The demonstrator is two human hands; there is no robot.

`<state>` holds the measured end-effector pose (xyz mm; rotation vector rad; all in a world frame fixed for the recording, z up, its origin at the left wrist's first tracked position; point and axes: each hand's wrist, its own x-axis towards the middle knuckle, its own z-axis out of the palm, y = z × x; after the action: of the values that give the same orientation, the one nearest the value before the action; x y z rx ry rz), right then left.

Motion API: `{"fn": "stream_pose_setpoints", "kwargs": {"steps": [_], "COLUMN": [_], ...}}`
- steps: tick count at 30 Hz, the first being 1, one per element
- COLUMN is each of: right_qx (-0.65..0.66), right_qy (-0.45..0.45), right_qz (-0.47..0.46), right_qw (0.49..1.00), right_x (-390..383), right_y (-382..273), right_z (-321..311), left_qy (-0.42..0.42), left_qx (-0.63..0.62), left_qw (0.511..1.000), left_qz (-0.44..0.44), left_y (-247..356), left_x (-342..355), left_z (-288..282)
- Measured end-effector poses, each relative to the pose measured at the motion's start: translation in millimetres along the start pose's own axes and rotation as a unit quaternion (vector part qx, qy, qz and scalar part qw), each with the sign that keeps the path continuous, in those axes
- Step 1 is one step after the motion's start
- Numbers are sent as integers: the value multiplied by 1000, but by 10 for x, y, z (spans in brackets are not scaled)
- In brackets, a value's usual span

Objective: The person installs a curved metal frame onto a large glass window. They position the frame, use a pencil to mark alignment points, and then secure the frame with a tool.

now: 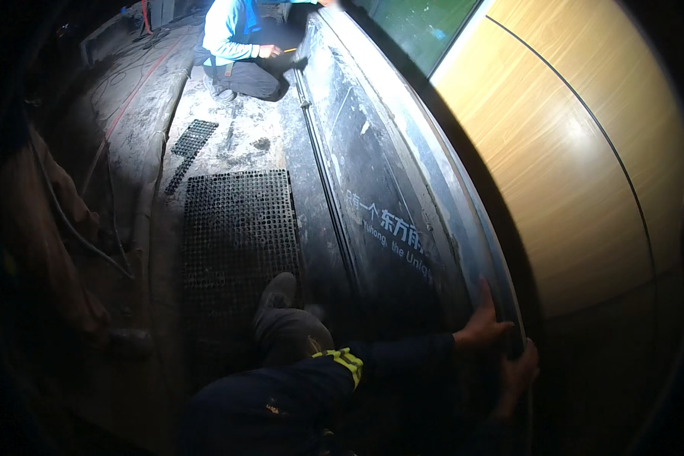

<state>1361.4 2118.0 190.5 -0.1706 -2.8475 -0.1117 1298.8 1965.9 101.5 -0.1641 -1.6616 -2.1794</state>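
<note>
A long grey strip (463,220) curves along the foot of the wood-grain wall, between it and a dark printed membrane (372,228). My left hand (482,327) rests on the near part of this strip, fingers spread, one stretched away from me. Just nearer and to the right, my right hand (519,368) is closed around the strip's outer edge; its fingers are dim and partly hidden. My left sleeve (395,357) is dark with a yellow-green band. At the strip's far end a kneeling co-worker (239,45) in a light blue top reaches a hand to it and holds a thin yellow item.
A black studded drainage mat (239,220) lies left of the membrane, with a smaller piece (194,138) beyond. My bent leg and shoe (275,292) are beside it. A pipe-like edge (163,129), cables and a red line (133,95) run along the left. Wood-grain panels (577,152) stand right.
</note>
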Motion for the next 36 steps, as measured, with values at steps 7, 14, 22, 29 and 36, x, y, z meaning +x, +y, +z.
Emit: {"fn": "stream_pose_setpoints", "kwargs": {"steps": [7,14,22,29,36], "right_qx": [-100,-47,-76,-13,11], "right_qy": [51,98,107,17,-98], "right_qz": [0,174,-2,2,22], "right_qw": [994,979,991,1000,995], "right_x": [-819,-1545,-1577,-2303,-2760], "right_y": [349,2400,1819,1057,814], "right_z": [-387,-413,-1175,-1043,-542], "left_qy": [-9,68,168,164,56], "left_qx": [-35,24,-11,-244,324], "left_qw": [995,997,982,935,937], "left_qz": [-96,-14,-84,-198,-118], "left_y": [285,939,1127,573,-353], "left_x": [99,224,131,-617,-1103], "left_z": [-147,-262,-796,-1388,-1856]}}
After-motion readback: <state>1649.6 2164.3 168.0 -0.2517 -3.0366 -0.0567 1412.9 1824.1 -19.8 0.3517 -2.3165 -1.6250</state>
